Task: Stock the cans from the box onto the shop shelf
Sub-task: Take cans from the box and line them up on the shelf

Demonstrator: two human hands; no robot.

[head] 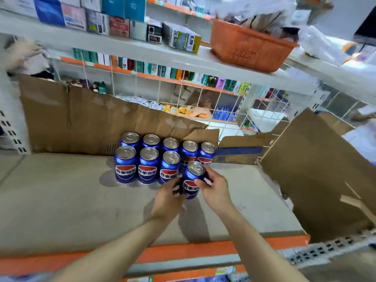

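On the shelf (61,200): wide bare room at left, then eight cans (162,157) in two rows against cardboard backing (81,119). Left hand (167,197) and right hand (213,187) both curled round a ninth can (192,180), front right of the rows. Torn cardboard (317,169) beyond, crowding the right edge.

Eight cans (160,157) stand in two rows toward the back of the shelf (61,200), five behind and three in front, against a cardboard sheet (81,119) lining the back edge. A ninth can (192,180) sits at the right end of the front row, between the left hand (168,197) and right hand (213,189). More cardboard (317,169) stands along the shelf's right edge. A basket (250,47) rests on the upper shelf (126,47), right of small boxes (97,23).
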